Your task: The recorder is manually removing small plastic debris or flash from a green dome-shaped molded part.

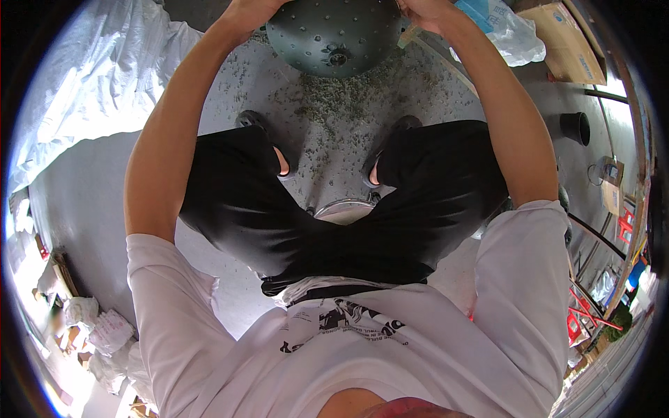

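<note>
A dark green, round ball (334, 42) studded with small bumps is at the top of the view, cut off by the upper edge. A round hole or plug shows on its near side. My left hand (252, 12) is at the ball's upper left, with its fingertips out of the picture. At the upper right, my right hand (426, 12) has bent fingers close to the ball's side; what they close on is hidden. A pale yellowish strip (410, 35) lies just below that hand, and I cannot tell whether it is held.
Small dark scraps (324, 104) litter the grey floor between my feet. White plastic sheeting (97, 76) covers things on the left. To the right are a plastic bag (512, 35), a cardboard box (563, 42) and a black bucket (575, 128). A stool's round rim (345, 205) shows between my legs.
</note>
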### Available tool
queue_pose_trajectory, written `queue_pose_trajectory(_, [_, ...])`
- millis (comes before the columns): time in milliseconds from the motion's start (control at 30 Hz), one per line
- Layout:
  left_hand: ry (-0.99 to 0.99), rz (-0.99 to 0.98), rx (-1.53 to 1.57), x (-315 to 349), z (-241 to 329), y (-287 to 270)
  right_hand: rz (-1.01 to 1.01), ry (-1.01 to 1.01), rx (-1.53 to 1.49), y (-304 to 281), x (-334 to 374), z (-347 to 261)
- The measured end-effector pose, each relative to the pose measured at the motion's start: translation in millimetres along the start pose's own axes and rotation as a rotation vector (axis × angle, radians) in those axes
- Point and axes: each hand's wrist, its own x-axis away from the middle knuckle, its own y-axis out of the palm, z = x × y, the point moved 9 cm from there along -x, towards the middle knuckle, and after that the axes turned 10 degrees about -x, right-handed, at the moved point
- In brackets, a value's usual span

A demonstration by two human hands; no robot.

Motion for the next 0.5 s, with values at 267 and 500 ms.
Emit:
queue_pose_trajectory(267, [0.033,0.024,-0.037,1.0,1.5,-6.8,0.104,-0.004,0.155,9.6,16.0,-12.7])
queue_pose_trajectory(500, [0.015,0.012,-0.012,-1.2,3.9,-3.9,0.024,-0.028,0.127,1.6,4.4,-6.8])
